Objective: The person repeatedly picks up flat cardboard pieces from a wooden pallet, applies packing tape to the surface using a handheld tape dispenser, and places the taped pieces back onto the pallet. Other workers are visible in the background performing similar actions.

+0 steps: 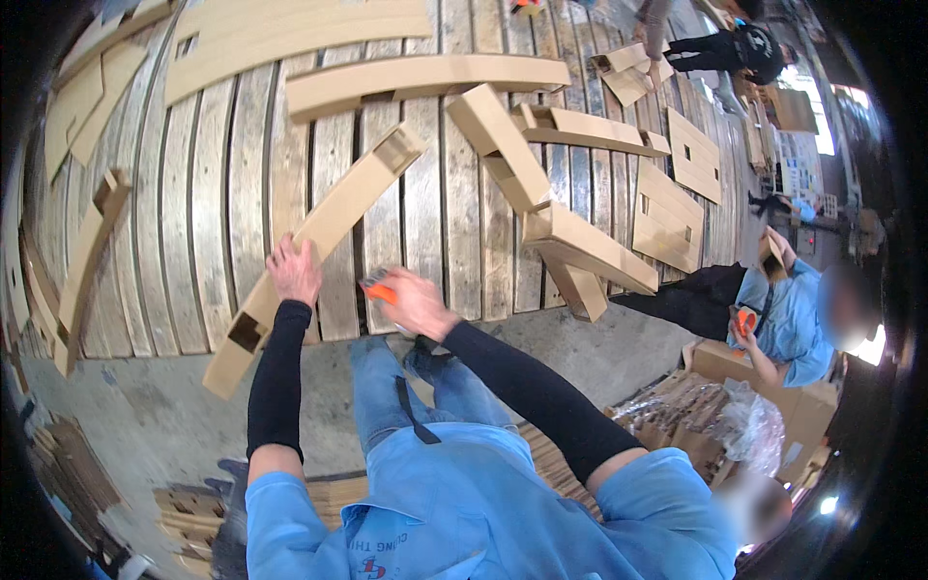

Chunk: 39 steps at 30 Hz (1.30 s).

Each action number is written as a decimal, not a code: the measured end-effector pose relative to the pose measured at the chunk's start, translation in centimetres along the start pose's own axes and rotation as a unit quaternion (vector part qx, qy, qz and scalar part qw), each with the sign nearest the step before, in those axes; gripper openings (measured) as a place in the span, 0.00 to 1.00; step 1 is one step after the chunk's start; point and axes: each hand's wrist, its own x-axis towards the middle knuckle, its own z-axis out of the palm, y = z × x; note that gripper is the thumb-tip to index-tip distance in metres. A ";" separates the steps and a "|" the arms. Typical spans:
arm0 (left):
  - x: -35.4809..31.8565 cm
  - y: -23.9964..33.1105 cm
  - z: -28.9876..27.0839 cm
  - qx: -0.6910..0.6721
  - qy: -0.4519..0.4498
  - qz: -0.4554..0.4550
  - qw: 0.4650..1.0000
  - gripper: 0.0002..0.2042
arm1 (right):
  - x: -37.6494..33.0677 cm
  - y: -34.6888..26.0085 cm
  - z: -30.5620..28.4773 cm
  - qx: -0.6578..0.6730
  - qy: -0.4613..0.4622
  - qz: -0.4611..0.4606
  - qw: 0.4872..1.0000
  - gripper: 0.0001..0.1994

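The left hand (pixel 293 272) lay spread flat on a long square cardboard tube (pixel 319 256) slanting across rough grey planks (pixel 208 193), while the right hand (pixel 414 303) gripped an orange tool (pixel 378 288) just beside it.

The right hand (pixel 416 302) covers most of the orange tool (pixel 379 289), so its kind cannot be told; whether that grip is closed is unclear; the left hand (pixel 293 272) hides part of the long cardboard channel (pixel 319 242); the top edge crops the curved cardboard sheet (pixel 290 34).
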 end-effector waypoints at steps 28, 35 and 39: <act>32.7 15.3 -12.6 -0.117 0.168 0.002 0.979 0.22 | -9.1 24.5 -17.9 0.878 0.021 0.145 0.455 0.24; 48.1 12.8 -8.0 0.162 0.024 0.056 0.985 0.25 | -7.3 29.4 -18.0 0.796 0.093 0.296 0.520 0.22; 56.0 11.6 -5.9 0.182 -0.138 0.094 0.969 0.35 | -6.6 29.3 -19.4 0.666 0.093 0.276 0.686 0.21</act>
